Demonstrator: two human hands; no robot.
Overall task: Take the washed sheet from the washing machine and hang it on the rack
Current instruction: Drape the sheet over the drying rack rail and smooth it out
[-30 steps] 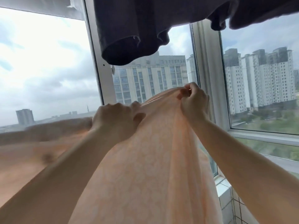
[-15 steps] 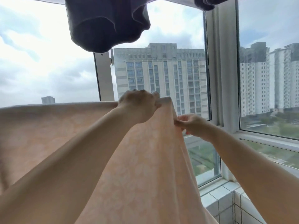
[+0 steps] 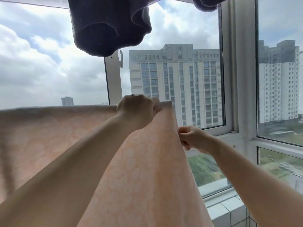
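My left hand (image 3: 136, 110) sits just above the middle of the frame, fingers (image 3: 155, 102) curled shut over the top edge of the peach sheet (image 3: 139, 169), near its upper right corner. My right hand (image 3: 193, 138) is lower and to the right, its fingers pinched closed on the sheet's right edge. A second ago that hand was up at the top of the cloth, level with the left one; half a second ago it had already dropped below, and now it is lower again along the side edge and further from the left hand.

The sheet fills the lower left and centre of the frame. Its top edge runs nearly straight and level from the left border to my left hand, where a second ago it was bunched and peaked between both hands. I cannot tell what, if anything, the edge lies over.

A dark garment (image 3: 108, 27) hangs at the top centre, more of its underside showing than half a second ago. Behind everything stands the window frame (image 3: 237, 79), with tall buildings (image 3: 175, 86) beyond the glass.
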